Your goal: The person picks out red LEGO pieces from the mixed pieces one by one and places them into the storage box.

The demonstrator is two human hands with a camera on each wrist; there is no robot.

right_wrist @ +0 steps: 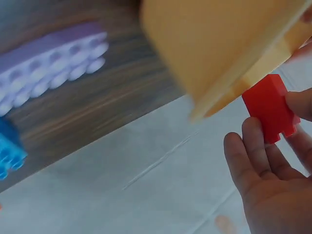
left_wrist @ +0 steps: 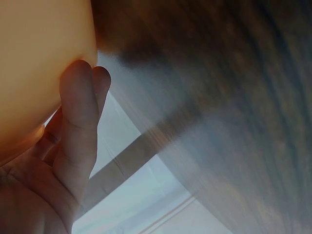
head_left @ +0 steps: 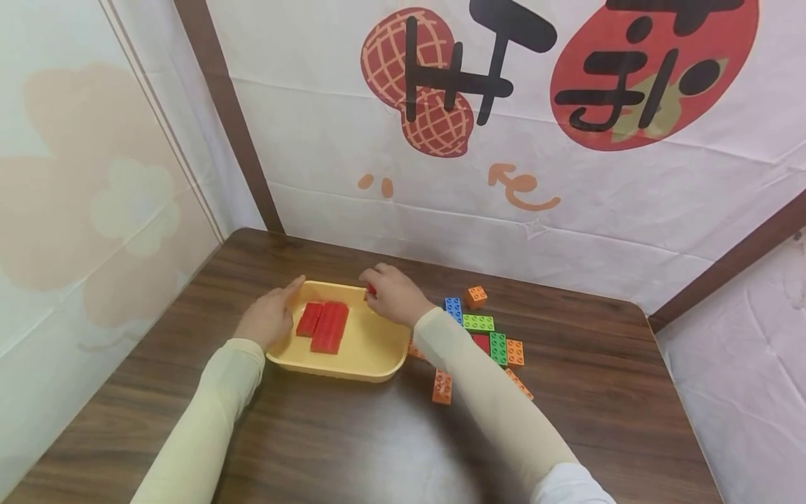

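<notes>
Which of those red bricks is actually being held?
The small red brick pinched in the right hand at the yellow tray's far rim; the other red bricks lie loose inside the tray.

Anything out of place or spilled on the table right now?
Nothing stands out. Red bricks lie flat in the yellow tray, the left hand steadies its rim, the right hand pinches a red brick, and loose bricks sit beside it.

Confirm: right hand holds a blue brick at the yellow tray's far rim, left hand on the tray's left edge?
Not quite: the brick in the right hand is red, not blue, as the right wrist view shows. The rest holds: yellow tray, left hand on its left edge.
</notes>
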